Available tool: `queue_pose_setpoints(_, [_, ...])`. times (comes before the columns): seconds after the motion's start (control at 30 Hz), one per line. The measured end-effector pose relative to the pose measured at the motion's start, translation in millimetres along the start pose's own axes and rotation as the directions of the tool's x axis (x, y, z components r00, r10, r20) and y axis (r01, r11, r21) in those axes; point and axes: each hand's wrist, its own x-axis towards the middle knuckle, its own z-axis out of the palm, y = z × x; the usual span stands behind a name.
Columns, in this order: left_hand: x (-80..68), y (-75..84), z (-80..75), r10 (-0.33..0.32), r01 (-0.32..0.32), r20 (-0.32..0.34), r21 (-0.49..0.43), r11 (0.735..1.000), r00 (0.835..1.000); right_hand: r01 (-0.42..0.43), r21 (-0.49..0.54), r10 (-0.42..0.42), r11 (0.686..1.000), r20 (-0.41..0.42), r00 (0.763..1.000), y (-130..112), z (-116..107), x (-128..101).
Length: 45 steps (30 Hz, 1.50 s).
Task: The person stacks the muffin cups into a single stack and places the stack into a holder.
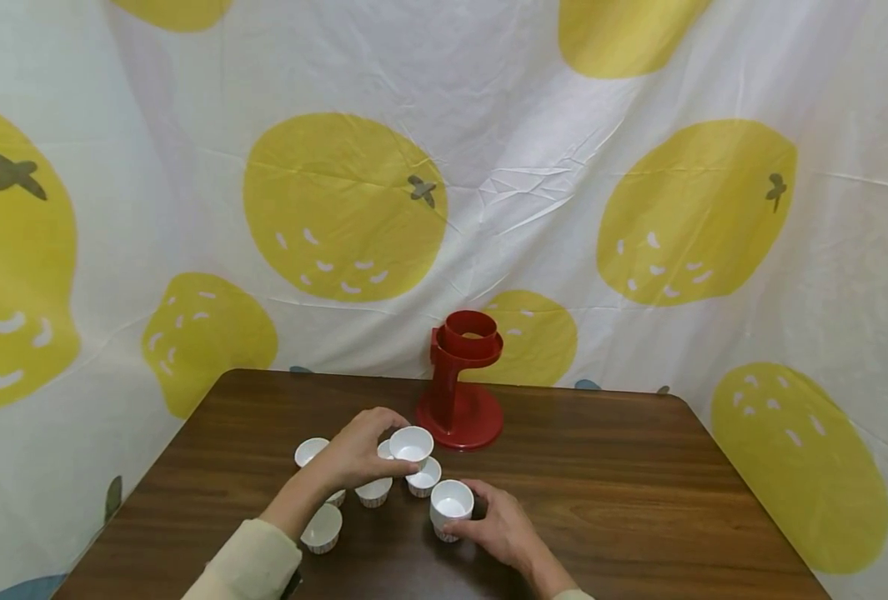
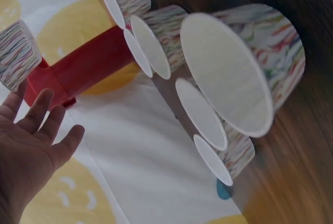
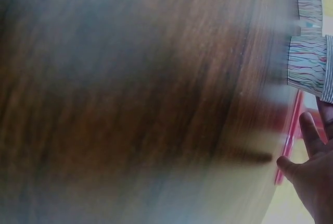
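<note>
With the left hand (image 1: 357, 454) pinching a lifted paper cup (image 1: 411, 443) and the right hand (image 1: 492, 527) curled round another cup (image 1: 451, 503) on the worktop (image 1: 639, 483), I'd keep the raised one level toward the red holder (image 1: 462, 379) at twelve o'clock.

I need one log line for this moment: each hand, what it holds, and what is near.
left hand: holds raised paper cup | right hand: grips cup on table | near: red stand, loose cups

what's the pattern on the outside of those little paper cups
Thin wavy multicoloured stripes on white, seen best in the left wrist view on the nearest paper cup; insides are plain white.
</note>
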Motion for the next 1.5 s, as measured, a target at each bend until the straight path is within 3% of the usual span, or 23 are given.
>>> queue_pose_setpoints(0.17, [1.4, 3.9, 8.1, 0.023, -0.023, 0.003, -0.016, 1.0, 1.0, 0.0, -0.008, 0.0, 1.0, 0.006, 1.0, 0.0, -0.2, -0.1])
queue_pose_setpoints(0.37, [3.7, 7.6, 15.3, -0.009, 0.011, 0.053, -0.04, 0.999, 0.999, -0.007, -0.003, 0.007, 1.0, 0.017, 1.0, 0.3, -0.6, 0.3])
queue_pose_setpoints(0.73, [6.7, 9.1, 28.1, 0.067, -0.066, 0.048, -0.011, 0.998, 0.997, -0.025, 0.009, 0.025, 1.0, 0.028, 0.999, 0.8, -0.2, 0.9])
queue_pose_setpoints(0.97, [6.2, 10.9, 37.8, 0.034, -0.032, 0.08, -0.024, 0.999, 0.996, 0.008, -0.015, -0.007, 1.0, 0.008, 1.0, 0.2, 0.6, -0.5])
queue_pose_setpoints(1.5, [3.7, 12.6, 53.5, 0.044, -0.044, 0.104, 0.005, 0.999, 0.994, -0.005, -0.019, 0.005, 1.0, 0.013, 1.0, 0.7, -0.1, -0.4])
